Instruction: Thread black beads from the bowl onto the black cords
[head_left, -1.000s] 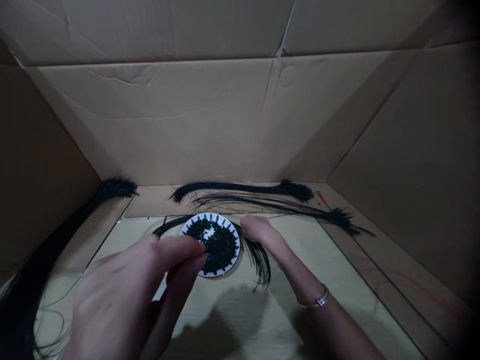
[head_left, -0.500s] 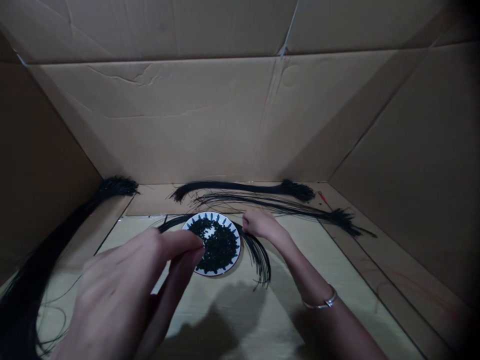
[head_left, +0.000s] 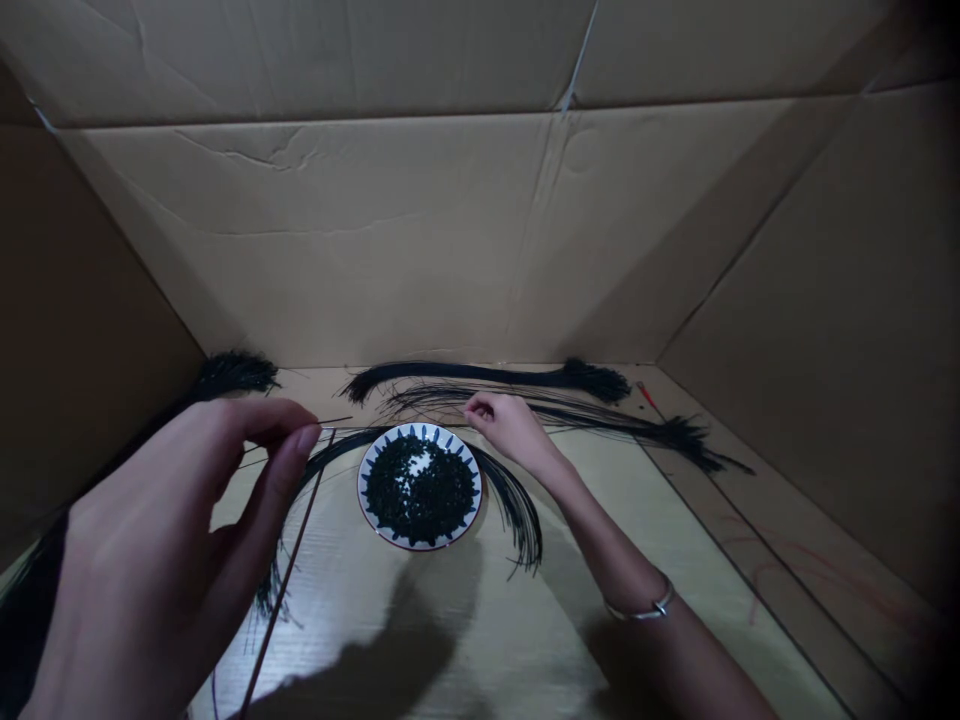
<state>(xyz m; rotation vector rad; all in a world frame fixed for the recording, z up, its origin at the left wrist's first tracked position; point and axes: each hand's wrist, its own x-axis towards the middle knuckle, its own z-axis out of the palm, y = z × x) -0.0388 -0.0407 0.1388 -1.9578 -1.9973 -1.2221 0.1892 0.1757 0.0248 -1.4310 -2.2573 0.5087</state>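
On the left, my left hand pinches a thin dark strand between thumb and forefinger, its short end sticking out to the right. Behind the plate's right edge is my right hand, fingers curled together; whatever is in them is too small to make out. Between the two hands stands a white plate with blue rim marks, holding many small black pieces like beads. A bundle of black strands curves around behind the plate, its ends fanning out on both sides.
Along the back lie a tied bundle of black strands and a looser one. Another thick bundle runs down the left side, partly behind my left hand. A red-tipped tool lies at back right. Cardboard walls enclose the table.
My left hand has moved left and up, away from above the plate, and the strand end now shows at its fingertips. My right hand has shifted slightly left and up.
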